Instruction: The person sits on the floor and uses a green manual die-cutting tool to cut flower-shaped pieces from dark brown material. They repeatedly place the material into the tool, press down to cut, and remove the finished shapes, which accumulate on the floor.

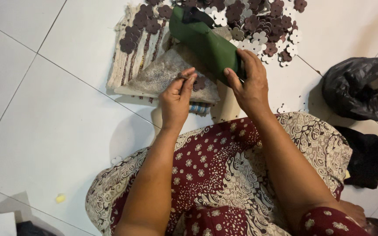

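Note:
My right hand (249, 83) grips the near end of a long green tool-like object (200, 39) that slants up to the left over the floor. My left hand (176, 97) pinches a small dark brown flower-shaped piece (183, 76) between thumb and fingers, just left of the green object. Another brown flower piece (200, 83) lies beside those fingers on a grey mesh-like cloth (160, 74). I sit on white floor tiles, with a patterned maroon and cream skirt (224, 175) over my lap.
A heap of brown and white flower-shaped pieces (263, 26) lies at the top. Under the mesh cloth is a striped woven mat (130, 61) with more brown pieces. A black plastic bag (359, 87) and a black cloth (366, 159) sit at the right.

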